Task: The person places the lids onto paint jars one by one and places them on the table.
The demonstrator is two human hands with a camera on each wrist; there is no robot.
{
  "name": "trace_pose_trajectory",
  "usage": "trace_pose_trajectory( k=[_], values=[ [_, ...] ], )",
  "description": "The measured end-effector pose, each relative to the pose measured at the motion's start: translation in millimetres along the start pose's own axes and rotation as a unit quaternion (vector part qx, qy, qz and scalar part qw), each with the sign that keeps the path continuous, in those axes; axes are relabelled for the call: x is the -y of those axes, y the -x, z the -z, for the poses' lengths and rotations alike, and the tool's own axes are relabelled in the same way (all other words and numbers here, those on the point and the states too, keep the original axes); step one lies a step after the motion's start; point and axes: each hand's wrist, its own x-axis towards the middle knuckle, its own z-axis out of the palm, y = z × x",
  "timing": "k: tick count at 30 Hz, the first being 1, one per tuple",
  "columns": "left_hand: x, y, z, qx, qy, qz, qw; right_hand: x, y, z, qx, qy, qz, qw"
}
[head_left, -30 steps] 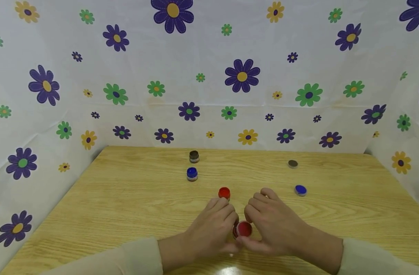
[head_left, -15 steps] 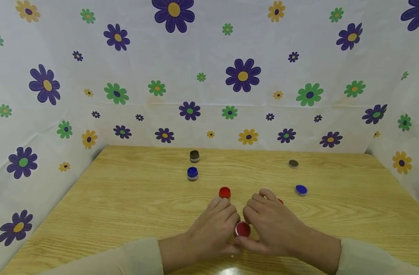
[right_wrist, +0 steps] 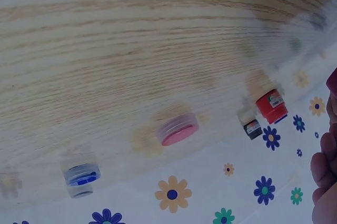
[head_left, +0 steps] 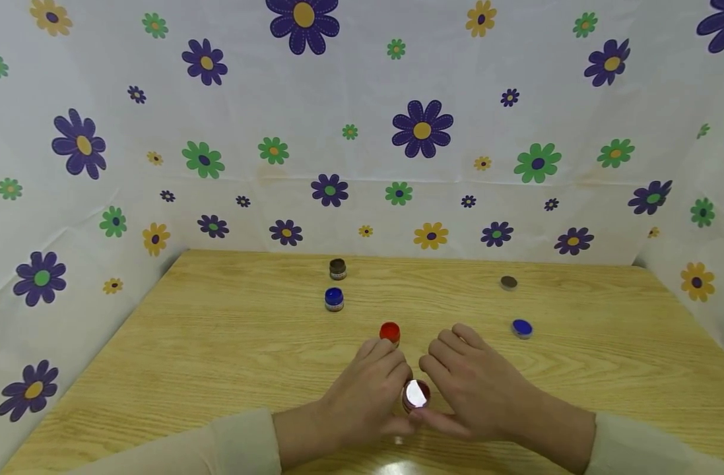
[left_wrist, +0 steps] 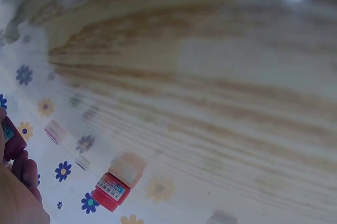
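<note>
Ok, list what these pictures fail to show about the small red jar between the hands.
- Red jar, head view: glare whitens its top; both hands' fingers hide its sides.
- Left wrist view: only a sliver shows at the left edge.
- Right wrist view: out of frame.
- Other red jar's label: too blurred to read.

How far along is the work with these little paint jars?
Looks done: the brown jar, blue jar and red jar stand apart from loose lids, a brown lid, a blue lid and a pink-red lid. In hand: the left hand and right hand both grip a dark red jar; glare hides its top. Left: seemingly only this jar.
</note>
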Motion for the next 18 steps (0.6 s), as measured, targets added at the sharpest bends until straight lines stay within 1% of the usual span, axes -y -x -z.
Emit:
trace_pose_trajectory(
  k=[2, 6, 12, 18],
  values=[
    [-0.7, -0.3, -0.3, 0.007, 0.006, 0.003, 1.0, -1.1, 0.4, 0.3, -0.006, 0.002, 0.008, 1.0],
    [-1.2, -0.9, -0.5, 0.014, 0.005, 0.008, 0.9999, -1.5, 1.3, 0.5, -0.006, -0.003, 0.006, 1.0],
    [-1.5, -1.6, -1.4, 0.01, 0.008, 0.006, 0.9999, -0.4, 1.7, -0.5, 0.013, -0.013, -0.003, 1.0],
    [-2.4, -2.2, -1.8, 0.003, -0.012, -0.001, 0.9999, 0.8, 1.5, -2.2, 0.016, -0.008, 0.002, 1.0]
  ],
)
